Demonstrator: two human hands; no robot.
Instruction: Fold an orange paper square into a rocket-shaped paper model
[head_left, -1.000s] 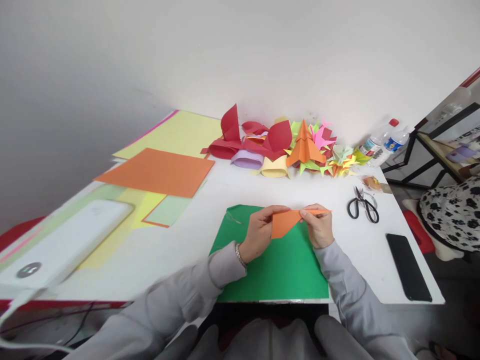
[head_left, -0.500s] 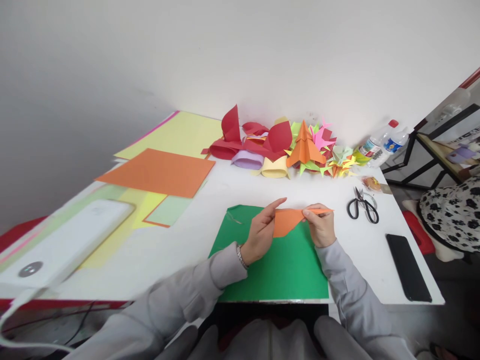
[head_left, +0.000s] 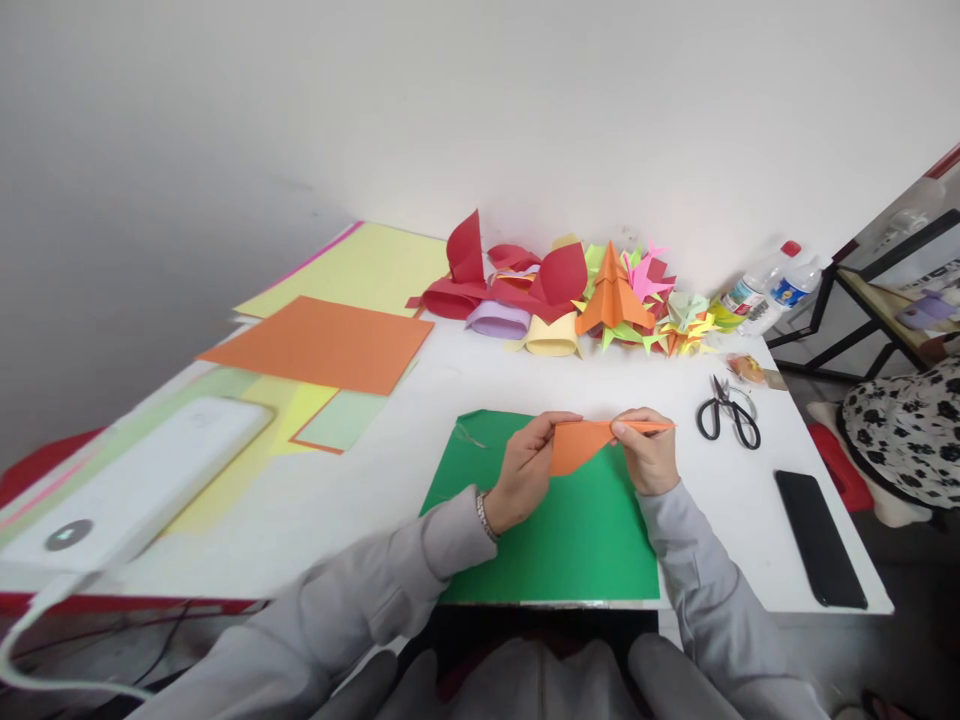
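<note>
A folded piece of orange paper (head_left: 576, 448) is held up above a green sheet (head_left: 555, 550) on the table. My left hand (head_left: 523, 475) grips its left end, with the fingers along the top edge. At the narrow, pointed right end, my right hand (head_left: 649, 452) pinches the paper between thumb and fingers. Part of the paper's left end is hidden behind my left hand. The green sheet lies flat beneath both hands, close to the table's front edge.
Black-handled scissors (head_left: 727, 412) and a black phone (head_left: 819, 538) lie at the right. Along the wall stand folded paper models (head_left: 615, 295) and plastic bottles (head_left: 780, 290). An orange sheet (head_left: 322, 340) and a white device with a cable (head_left: 150, 480) are at left. A person's patterned clothing (head_left: 904, 435) shows far right.
The raised fingers of my left hand have come down onto the top edge of the orange paper. My right hand keeps its pinch, shifted very slightly right.
</note>
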